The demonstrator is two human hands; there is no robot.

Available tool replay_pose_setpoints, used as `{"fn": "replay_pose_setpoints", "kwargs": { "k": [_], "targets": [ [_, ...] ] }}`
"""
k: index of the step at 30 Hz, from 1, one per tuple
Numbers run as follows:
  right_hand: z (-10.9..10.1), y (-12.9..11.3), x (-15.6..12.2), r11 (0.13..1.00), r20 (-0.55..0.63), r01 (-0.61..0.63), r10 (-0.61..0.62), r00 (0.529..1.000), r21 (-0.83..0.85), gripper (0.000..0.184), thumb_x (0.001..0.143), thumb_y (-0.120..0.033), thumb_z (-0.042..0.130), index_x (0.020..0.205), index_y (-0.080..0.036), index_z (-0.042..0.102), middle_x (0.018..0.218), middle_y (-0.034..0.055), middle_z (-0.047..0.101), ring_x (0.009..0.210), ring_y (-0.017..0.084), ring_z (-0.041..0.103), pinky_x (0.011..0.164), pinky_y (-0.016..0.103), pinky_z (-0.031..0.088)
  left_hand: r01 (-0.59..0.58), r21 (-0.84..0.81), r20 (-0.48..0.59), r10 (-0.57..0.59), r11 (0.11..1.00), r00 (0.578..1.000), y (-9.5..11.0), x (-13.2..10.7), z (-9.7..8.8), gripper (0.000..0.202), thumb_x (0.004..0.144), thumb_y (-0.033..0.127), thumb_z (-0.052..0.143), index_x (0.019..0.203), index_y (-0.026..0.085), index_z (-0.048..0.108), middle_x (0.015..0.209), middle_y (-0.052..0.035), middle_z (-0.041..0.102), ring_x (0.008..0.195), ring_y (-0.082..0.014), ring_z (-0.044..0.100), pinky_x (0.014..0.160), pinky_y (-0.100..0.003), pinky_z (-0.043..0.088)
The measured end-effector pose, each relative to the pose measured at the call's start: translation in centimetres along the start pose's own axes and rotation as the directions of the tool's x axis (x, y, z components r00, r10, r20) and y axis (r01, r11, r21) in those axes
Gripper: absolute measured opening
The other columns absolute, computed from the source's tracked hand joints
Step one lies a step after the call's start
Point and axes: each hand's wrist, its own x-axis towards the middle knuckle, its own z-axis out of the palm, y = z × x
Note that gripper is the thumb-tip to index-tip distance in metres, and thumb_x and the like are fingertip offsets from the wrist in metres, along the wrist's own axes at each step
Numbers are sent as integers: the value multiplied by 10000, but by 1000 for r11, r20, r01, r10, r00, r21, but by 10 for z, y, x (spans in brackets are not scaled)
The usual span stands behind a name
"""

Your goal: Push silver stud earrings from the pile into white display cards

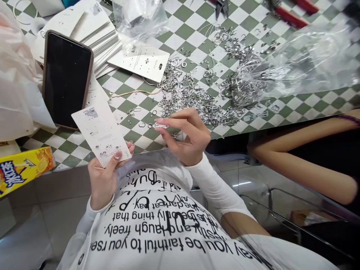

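My left hand (108, 170) grips a white earring card (98, 131) by its lower end, thumb on top. The card's face carries a barcode sticker and several small metal studs near the thumb. Over the table's near edge, my right hand (187, 135) has thumb and index finger almost meeting in a pinch. A tiny silvery piece seems to sit at those fingertips, too small to name. Just beyond this hand spreads a pile of small silver rings and earring pieces (194, 99). A gold chain (136, 92) lies left of the pile.
A phone (67, 78) leans on stacked white cards (104, 41) at left. A yellow drink carton (26, 168) stands by the near left edge. Clear plastic bags (303, 63), pliers (222, 9) and red-handled tools (291, 17) lie beyond. Another person's arm (303, 161) is at right.
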Motion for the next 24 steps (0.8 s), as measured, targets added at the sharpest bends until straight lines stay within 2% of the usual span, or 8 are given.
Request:
{"fn": "replay_pose_setpoints", "kwargs": {
  "k": [2, 5, 11, 17, 24],
  "targets": [
    [-6, 5, -2, 989, 44, -17, 23, 999, -147, 197, 862, -192, 777, 1038, -263, 726, 868, 6, 634, 771, 157, 585, 700, 339, 457, -24, -3, -1, 24, 1000, 1000, 0, 1, 1, 162, 874, 246, 773, 1008, 165, 812, 1048, -115, 789, 975, -251, 770, 783, -245, 665],
    [-7, 6, -5, 974, 83, -11, 31, 996, -228, 164, 865, -205, 779, 1006, -270, 725, 855, 0, 625, 762, 151, 577, 724, 341, 452, -44, -20, -31, 44, 999, 999, 0, 1, 3, 131, 883, 239, 764, 978, 164, 814, 1027, -108, 792, 964, -244, 772, 795, -250, 664],
    [19, -9, 4, 970, 109, -20, 47, 993, -241, 77, 901, -251, 749, 977, -245, 736, 870, 12, 651, 769, 145, 589, 760, 347, 429, -83, -33, -140, 77, 996, 987, 1, 0, 4, 139, 841, 238, 809, 966, 176, 813, 993, -91, 798, 922, -237, 779, 803, -258, 664],
    [47, -21, 15, 977, 173, 0, 38, 984, -215, 82, 955, -264, 684, 958, -227, 757, 883, 18, 668, 777, 133, 588, 785, 336, 405, -126, -15, -261, 117, 992, 958, 6, -10, -11, 133, 815, 230, 833, 923, 155, 814, 950, -98, 800, 862, -233, 785, 730, -223, 660],
    [62, -21, 22, 956, 249, -110, 180, 952, -271, 179, 1009, -312, 606, 968, -268, 774, 954, 26, 670, 835, 139, 593, 818, 345, 392, -129, -19, -286, 118, 991, 951, 4, -15, -25, 141, 830, 210, 818, 960, 158, 813, 962, -100, 799, 865, -227, 785, 744, -232, 664]
  ]
}}
